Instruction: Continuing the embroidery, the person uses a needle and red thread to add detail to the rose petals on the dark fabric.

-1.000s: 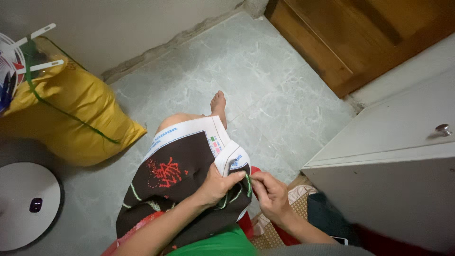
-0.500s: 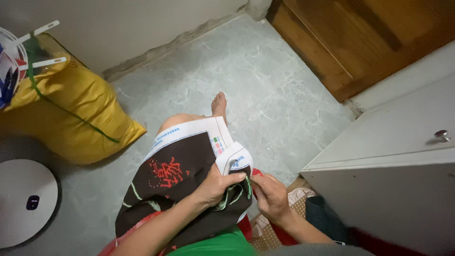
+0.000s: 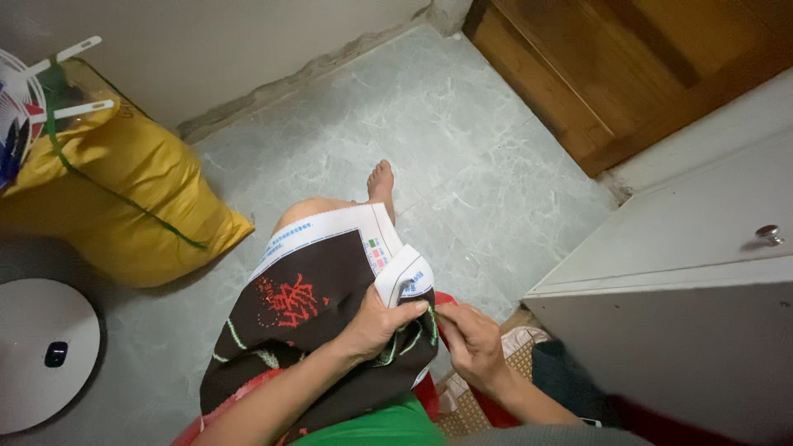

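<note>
A dark embroidery cloth (image 3: 301,318) with a white printed border and a red stitched motif lies over my lap and knee. My left hand (image 3: 382,324) grips the cloth's right edge, where the border is folded back. My right hand (image 3: 475,347) is just beside it, fingers pinched at that same edge, apparently on a needle or thread too small to make out. My bare foot (image 3: 381,183) rests on the grey tiled floor beyond the cloth.
A full yellow sack (image 3: 116,206) leans by the wall at left, with a white fan base (image 3: 45,355) below it. A white cabinet (image 3: 702,272) with a knob stands at right, a wooden door (image 3: 611,74) behind it. A woven basket (image 3: 487,396) sits under my right wrist.
My right hand has shifted slightly toward the cloth's edge. The left hand keeps its grip and the cloth has barely moved.
</note>
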